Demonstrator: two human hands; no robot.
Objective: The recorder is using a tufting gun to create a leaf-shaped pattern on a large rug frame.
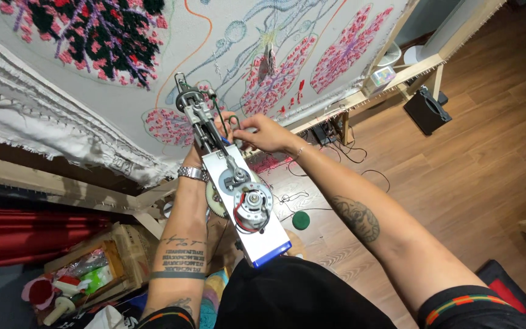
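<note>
Before the stretched rug cloth [123, 91], I see my left hand [195, 159] closed around the tufting gun [232, 183], my right hand [263, 134] pinching its front part.

**Metal, yarn and wood**

The tufting gun [232, 176] is bare, shiny metal on a smooth white plate edged in glossy blue plastic. The stretched backing cloth [123, 91] looks matt and woven, with fuzzy pink yarn patches. Frame [397, 70] and floor [488, 158]: smooth wood.

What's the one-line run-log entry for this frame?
tool: tufting gun held up | left hand: grips it from behind | right hand: fingers at front mechanism | backdrop: tufted cloth on frame | floor: green disc
</note>
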